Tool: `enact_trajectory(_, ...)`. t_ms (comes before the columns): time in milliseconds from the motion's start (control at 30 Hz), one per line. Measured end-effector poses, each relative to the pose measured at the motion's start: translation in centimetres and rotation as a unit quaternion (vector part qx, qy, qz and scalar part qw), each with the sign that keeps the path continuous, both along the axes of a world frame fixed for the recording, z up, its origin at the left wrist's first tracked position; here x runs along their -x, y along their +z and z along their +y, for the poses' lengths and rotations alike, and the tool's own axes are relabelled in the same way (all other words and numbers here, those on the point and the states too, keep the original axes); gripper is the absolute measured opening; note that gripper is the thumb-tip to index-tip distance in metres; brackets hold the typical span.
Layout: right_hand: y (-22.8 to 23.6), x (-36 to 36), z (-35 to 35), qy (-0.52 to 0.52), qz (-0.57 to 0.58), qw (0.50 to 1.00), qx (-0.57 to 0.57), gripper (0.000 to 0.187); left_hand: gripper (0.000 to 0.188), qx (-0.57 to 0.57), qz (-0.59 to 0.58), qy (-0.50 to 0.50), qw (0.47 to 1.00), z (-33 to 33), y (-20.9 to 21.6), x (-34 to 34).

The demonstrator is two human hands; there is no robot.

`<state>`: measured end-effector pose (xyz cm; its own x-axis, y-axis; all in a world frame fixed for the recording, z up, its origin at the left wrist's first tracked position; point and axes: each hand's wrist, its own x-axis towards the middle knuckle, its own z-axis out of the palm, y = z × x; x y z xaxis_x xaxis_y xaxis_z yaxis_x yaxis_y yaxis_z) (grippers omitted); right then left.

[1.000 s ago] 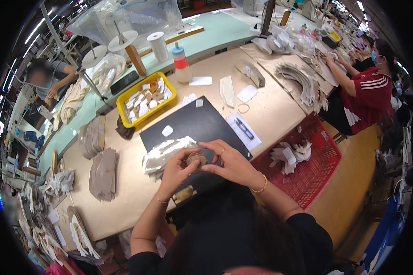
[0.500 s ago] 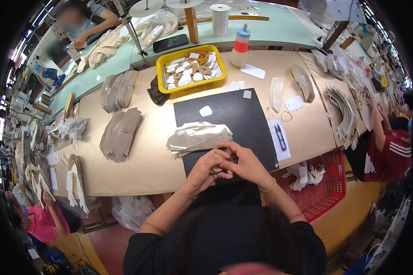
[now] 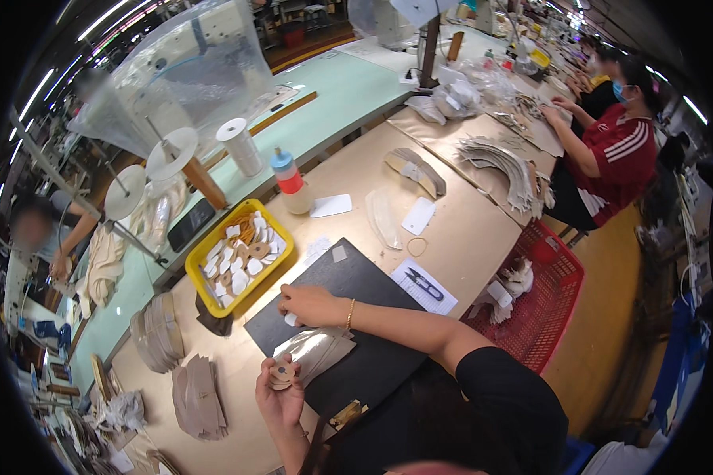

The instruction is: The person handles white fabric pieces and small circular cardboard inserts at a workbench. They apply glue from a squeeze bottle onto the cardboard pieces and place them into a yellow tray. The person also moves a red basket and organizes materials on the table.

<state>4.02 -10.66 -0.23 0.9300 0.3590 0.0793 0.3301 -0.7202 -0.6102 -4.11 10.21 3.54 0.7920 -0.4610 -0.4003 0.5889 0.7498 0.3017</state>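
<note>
My left hand [image 3: 280, 402] is raised near the front of the black mat [image 3: 380, 277], its fingers closed round a small tan rounded piece [image 3: 280, 374] with a dark spot in it. Across the mat my right hand [image 3: 313, 305] has its fingertips closed on a small white rounded piece [image 3: 291, 320], mostly hidden under them. Between the two hands lies a pile of pale curved fabric pieces [image 3: 318, 353] with a shiny top.
Beyond the mat stands a yellow tray [image 3: 287, 260] of small white and tan pieces, beside a bottle [image 3: 291, 186]. Stacks of curved pieces [image 3: 198, 400] lie to the left. Thread snips [image 3: 425, 283] rest on paper near a red basket [image 3: 558, 297]. A co-worker [image 3: 622, 150] sits at right.
My hands, together before, have parted. The right has reached forward to the white piece on the mat; the left holds up the tan piece. The view has turned right.
</note>
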Motion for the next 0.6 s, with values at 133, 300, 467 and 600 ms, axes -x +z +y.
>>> enact_trajectory(133,-0.2,0.5,0.0,-0.024,-0.008,1.0,-0.011,0.026,0.024,0.024,0.055,0.02,0.998,-1.0,-0.9,-1.1)
enact_trajectory(300,1.3,1.4,-0.3,-0.057,0.045,0.995,-0.071,0.019,0.022,0.099,-0.036,-0.042,0.994,-1.8,-1.6,-2.3)
enact_trajectory(467,4.2,3.6,-0.3,-0.121,-0.063,0.967,-0.216,0.012,0.027,-0.048,-0.017,0.024,0.998,-2.8,-1.0,-2.1)
enact_trajectory(600,5.9,5.6,1.0,-0.058,-0.189,0.951,-0.237,0.01,0.032,-0.067,-0.027,0.037,0.997,-3.8,-0.4,-1.9)
